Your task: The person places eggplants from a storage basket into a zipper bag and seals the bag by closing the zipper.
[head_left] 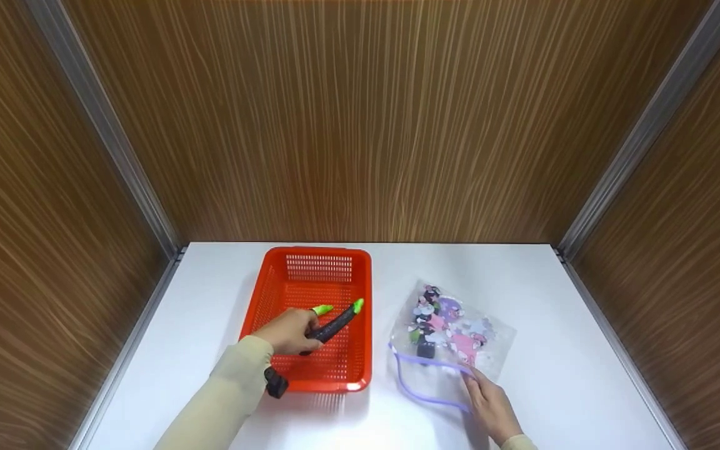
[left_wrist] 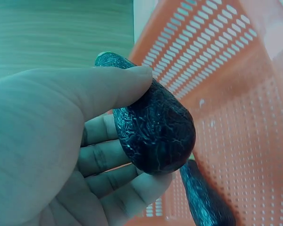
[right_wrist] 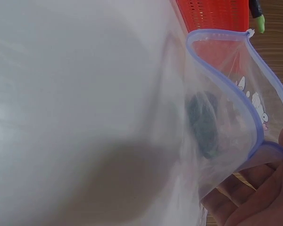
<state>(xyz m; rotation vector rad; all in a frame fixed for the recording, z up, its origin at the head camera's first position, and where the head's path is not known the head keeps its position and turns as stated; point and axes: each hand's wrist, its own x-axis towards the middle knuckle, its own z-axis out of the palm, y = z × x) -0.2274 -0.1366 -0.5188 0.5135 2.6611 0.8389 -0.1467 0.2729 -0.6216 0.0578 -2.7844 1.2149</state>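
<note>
My left hand (head_left: 291, 331) grips a dark, wrinkled eggplant (head_left: 338, 324) with a bright green tip, over the red basket (head_left: 367, 337). In the left wrist view the thumb lies across the eggplant (left_wrist: 155, 127) and the fingers curl beneath it. A second eggplant (left_wrist: 205, 197) lies in the basket; from the head only its green end (head_left: 322, 309) shows past my hand. On the right, my right hand (head_left: 490, 403) pinches the purple-blue rim of a clear zip bag (head_left: 504, 337) printed with cartoon figures. The bag's mouth gapes, and a dark object (right_wrist: 203, 122) shows through its plastic.
The basket and the bag sit side by side on a white table (head_left: 554, 294). Wood-grain panels (head_left: 360, 125) enclose the back and both sides, with grey metal rails (head_left: 647, 119) at the corners. A black wrist device (head_left: 275, 382) is on my left wrist.
</note>
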